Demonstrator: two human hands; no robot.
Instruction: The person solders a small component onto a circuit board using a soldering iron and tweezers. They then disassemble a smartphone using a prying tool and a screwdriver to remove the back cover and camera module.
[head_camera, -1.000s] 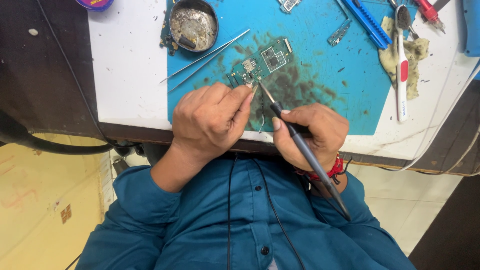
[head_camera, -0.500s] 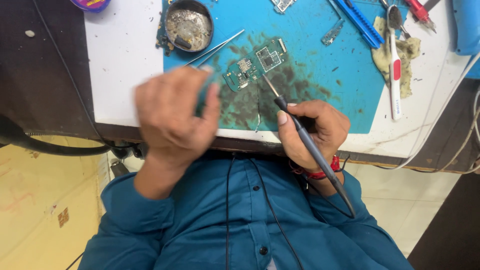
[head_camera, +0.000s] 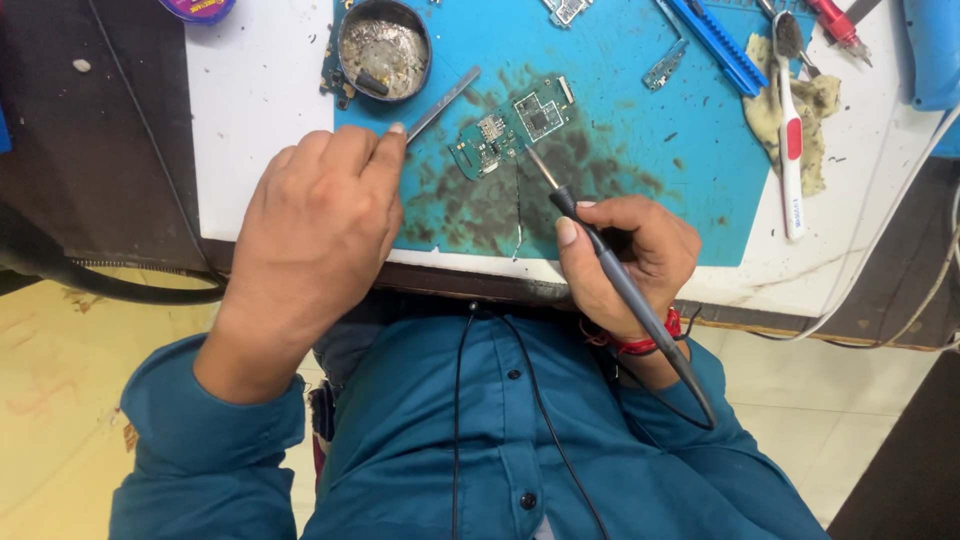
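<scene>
Right hand (head_camera: 630, 255) grips the soldering iron (head_camera: 610, 270), tip at the circuit board (head_camera: 510, 130); left hand (head_camera: 320, 225) fingers pinch the tweezers (head_camera: 445, 100). The unclamped board could slide mid-counter, smearing solder.

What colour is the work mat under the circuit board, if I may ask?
Blue mat, darkly stained around the circuit board; head view.

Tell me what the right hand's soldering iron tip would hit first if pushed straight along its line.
The right hand aims the soldering iron up-left; its tip sits just short of the green circuit board, so the board's lower edge likely comes first, though height above the mat is unclear.
</scene>
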